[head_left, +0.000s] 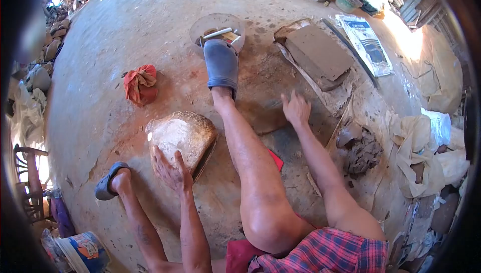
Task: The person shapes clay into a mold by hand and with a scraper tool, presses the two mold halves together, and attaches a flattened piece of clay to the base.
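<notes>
My left hand (173, 170) has its fingers stretched out against the near side of a pale, rounded, mould-like block (180, 135) with a rough brown rim. It rests against the block without gripping it. Beyond my raised leg, my right hand (296, 108) hovers or rests with fingers apart beside a flat brown patch of clay (265, 117) on the floor; whether it touches is unclear. Just past that hand lies a large rectangular block of grey-brown clay (318, 55) on a sheet. A torn lump of dark clay (361, 150) sits to the right of my forearm.
A red cloth bundle (140, 85) lies on the left. Past my shod foot (221, 65) stands a shallow round dish (200, 25) holding small tools. A printed sack (366, 45) and crumpled plastic sheets (421, 157) lie at right; a white bucket (85, 253) stands lower left.
</notes>
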{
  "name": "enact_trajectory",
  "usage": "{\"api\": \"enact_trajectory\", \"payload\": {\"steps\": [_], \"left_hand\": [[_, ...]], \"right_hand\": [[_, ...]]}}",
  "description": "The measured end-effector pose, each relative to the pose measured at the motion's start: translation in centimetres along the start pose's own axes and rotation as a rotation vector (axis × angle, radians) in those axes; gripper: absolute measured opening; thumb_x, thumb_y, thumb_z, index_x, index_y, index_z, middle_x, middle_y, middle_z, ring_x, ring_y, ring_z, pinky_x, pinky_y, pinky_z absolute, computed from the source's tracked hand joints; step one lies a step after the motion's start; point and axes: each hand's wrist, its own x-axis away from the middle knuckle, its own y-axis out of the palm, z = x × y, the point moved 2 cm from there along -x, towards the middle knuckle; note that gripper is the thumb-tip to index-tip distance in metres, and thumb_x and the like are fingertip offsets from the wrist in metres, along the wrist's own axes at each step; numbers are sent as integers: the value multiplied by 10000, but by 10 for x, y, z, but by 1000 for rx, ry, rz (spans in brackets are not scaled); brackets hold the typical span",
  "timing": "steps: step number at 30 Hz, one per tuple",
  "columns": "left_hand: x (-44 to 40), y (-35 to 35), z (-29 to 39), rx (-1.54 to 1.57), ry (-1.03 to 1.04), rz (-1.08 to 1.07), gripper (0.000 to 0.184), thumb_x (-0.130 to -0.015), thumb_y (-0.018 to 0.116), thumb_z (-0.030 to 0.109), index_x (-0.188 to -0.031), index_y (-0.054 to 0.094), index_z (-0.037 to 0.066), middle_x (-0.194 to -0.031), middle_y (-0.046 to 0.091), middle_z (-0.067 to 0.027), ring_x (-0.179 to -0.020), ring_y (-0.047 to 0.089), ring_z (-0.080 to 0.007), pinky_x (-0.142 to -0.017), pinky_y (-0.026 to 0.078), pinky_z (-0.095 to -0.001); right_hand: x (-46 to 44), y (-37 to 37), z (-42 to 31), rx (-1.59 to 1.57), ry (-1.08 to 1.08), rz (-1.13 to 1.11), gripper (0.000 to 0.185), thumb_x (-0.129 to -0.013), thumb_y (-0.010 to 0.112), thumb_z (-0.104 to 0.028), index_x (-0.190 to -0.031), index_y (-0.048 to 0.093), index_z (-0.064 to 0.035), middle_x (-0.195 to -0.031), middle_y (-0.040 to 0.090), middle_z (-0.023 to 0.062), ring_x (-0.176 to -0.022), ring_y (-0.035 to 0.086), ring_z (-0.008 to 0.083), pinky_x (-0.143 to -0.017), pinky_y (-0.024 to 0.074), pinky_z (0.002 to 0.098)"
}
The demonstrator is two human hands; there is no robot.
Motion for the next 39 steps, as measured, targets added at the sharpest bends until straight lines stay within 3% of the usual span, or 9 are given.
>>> {"api": "enact_trajectory", "payload": {"steps": [4,9,12,17,28,31,35,37,39], "left_hand": [[-2,-4,10,-54,-6,-7,747,-1039,558,524,-1617,402,78,-1629,451,-186,-1527,361,-392,-1264,228,-506],[-3,-7,12,-39,-69,30,758,-1010,601,540,-1604,425,102,-1623,467,-165,-1523,368,-399,-1255,234,-523],[-2,-5,10,-17,-57,0,797,-977,603,589,-1606,434,130,-1618,471,-159,-1524,363,-406,-1260,212,-544],[-2,-7,9,33,-64,33,728,-988,596,568,-1567,490,140,-1599,488,-171,-1517,372,-401,-1249,233,-568],[-2,-10,6,146,6,149,655,-956,701,412,-1522,532,129,-1508,572,-186,-1446,468,-409,-1211,325,-552],[6,-31,16,435,-71,148,689,-959,710,401,-1554,501,123,-1526,567,-178,-1461,468,-393,-1212,351,-481],[100,-45,93,1502,-396,-242,770,-1046,595,526,-1654,355,118,-1679,406,-119,-1515,414,-294,-1238,319,-401],[139,-76,128,1762,-710,-309,862,-1036,469,697,-1660,340,117,-1698,369,-115,-1522,404,-307,-1253,301,-419],[146,-95,126,1858,-711,-270,918,-1003,434,764,-1663,335,133,-1702,360,-106,-1530,390,-313,-1256,302,-456]], "right_hand": [[25,-11,-10,36,63,2,569,-995,637,-501,-1244,713,5,-1364,637,223,-1299,584,420,-1064,482,574],[-5,-25,-5,124,5,100,606,-939,701,-524,-1209,722,18,-1156,727,238,-1175,658,447,-1017,526,536],[-25,-29,14,154,-202,-224,614,-879,786,-502,-1185,716,25,-1097,733,283,-1094,697,443,-961,545,512],[-4,-63,29,-38,-299,-79,463,-795,899,-340,-1052,729,5,-1034,751,262,-1001,723,439,-871,554,495],[132,-360,-65,229,-581,419,308,-840,853,-241,-1004,719,-18,-875,743,212,-784,721,373,-739,545,466],[173,-365,-87,79,-599,474,256,-868,852,-185,-964,711,6,-836,738,146,-726,677,233,-707,533,380],[219,-282,-109,-560,-674,416,240,-875,856,-178,-918,707,5,-832,701,42,-743,604,121,-692,509,323],[266,-236,-130,-632,-636,234,284,-857,868,-223,-932,715,4,-827,710,96,-748,650,163,-705,544,351],[317,-203,-141,-689,-690,-121,325,-868,868,-257,-995,730,8,-885,733,101,-812,686,172,-746,560,348]]}}
